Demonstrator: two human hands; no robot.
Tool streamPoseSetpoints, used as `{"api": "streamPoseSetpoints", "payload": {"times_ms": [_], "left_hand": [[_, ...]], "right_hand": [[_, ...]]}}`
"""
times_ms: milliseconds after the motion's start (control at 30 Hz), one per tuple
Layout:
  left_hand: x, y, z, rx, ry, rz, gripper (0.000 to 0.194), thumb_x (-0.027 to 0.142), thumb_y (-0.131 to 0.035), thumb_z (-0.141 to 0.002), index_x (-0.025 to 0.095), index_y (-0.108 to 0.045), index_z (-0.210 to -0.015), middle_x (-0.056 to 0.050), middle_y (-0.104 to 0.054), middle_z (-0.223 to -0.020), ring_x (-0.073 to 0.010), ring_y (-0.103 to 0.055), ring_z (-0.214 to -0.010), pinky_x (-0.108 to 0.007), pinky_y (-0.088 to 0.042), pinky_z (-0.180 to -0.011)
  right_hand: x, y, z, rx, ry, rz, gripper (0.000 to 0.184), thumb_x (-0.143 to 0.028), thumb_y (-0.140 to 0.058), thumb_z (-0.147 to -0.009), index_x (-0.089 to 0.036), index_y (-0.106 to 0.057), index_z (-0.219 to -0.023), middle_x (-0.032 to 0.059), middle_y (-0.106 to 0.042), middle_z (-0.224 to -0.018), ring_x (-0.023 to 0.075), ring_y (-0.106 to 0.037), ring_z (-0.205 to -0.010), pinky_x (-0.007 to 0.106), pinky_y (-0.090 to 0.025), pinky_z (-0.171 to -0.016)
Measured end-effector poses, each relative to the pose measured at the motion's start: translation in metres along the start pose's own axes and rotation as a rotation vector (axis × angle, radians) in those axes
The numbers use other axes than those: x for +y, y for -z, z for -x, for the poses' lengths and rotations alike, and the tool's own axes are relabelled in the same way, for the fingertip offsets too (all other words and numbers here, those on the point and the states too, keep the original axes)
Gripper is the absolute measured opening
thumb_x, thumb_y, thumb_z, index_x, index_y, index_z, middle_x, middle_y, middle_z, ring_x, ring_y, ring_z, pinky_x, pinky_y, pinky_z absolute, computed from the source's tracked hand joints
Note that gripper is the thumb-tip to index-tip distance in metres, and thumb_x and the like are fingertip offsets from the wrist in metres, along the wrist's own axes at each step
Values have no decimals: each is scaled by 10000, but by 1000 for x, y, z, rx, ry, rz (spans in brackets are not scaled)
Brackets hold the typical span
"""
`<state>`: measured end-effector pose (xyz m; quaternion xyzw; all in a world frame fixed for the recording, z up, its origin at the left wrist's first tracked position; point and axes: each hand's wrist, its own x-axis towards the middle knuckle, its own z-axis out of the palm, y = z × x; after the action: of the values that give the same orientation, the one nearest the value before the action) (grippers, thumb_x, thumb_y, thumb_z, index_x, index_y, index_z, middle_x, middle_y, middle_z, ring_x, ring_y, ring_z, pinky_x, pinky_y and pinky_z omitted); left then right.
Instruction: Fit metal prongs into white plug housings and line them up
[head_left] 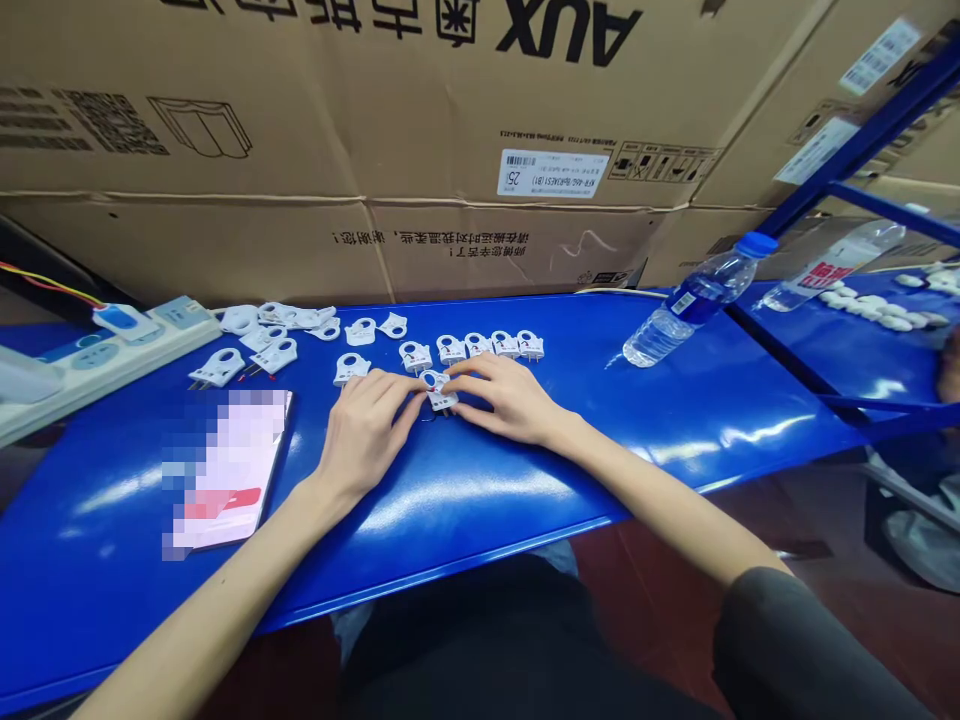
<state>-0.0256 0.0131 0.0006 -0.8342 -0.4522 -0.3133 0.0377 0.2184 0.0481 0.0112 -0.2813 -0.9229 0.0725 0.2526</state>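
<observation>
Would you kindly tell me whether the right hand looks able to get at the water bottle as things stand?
Probably yes: nothing seems to stand between the right hand and the water bottle on the blue bench, though that hand is currently on a white plug.

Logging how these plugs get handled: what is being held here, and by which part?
The left hand and right hand hold one white plug together, fingertips on its flat body near the looped end; the fingers partly hide the contact.

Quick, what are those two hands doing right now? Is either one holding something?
Left hand: closed, holding a white plastic plug with its fingertips.
Right hand: closed, holding the same plug from the other side.
</observation>
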Motion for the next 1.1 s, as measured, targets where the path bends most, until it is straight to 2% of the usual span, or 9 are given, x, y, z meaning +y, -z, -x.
{"api": "streamPoseSetpoints", "payload": {"times_ms": [200,533,700,900,1100], "left_hand": [[4,1,0,32,-3,18,150,271,-530,-1047,217,-668,-1070,-45,-778,-1028,-221,-707,-949,-382,-508,-851],[8,4,-3,60,17,41,136,273,-539,-1040,220,-663,-1057,-38,-766,-974,-212,-690,-909,-364,-498,-827],[10,5,-4,91,23,44,122,259,-543,-1039,210,-654,-1052,-36,-750,-945,-199,-673,-874,-354,-504,-823],[10,5,-3,96,40,46,112,251,-547,-1031,221,-649,-1065,-31,-750,-954,-199,-668,-886,-362,-516,-845],[11,6,-4,114,37,56,102,246,-567,-1013,216,-664,-1029,-35,-747,-921,-206,-665,-858,-366,-516,-817]], "right_hand": [[-2,-2,1,54,-14,-29,225,-330,-567,-1055,-242,-705,-1210,88,-704,-1300,248,-651,-1182,440,-532,-1011],[-2,-6,2,148,34,-49,241,-358,-565,-1064,-218,-711,-1194,87,-718,-1295,212,-670,-1173,389,-550,-1015],[-5,-7,2,160,-10,-72,230,-369,-571,-1061,-253,-713,-1201,73,-714,-1304,212,-669,-1197,412,-549,-1051],[-5,-5,1,205,1,-82,230,-335,-585,-1054,-220,-723,-1197,94,-718,-1283,216,-680,-1164,396,-564,-1025],[-7,-6,2,184,-35,-115,236,-377,-574,-1059,-250,-718,-1197,76,-705,-1305,210,-673,-1193,399,-569,-1039]]}}
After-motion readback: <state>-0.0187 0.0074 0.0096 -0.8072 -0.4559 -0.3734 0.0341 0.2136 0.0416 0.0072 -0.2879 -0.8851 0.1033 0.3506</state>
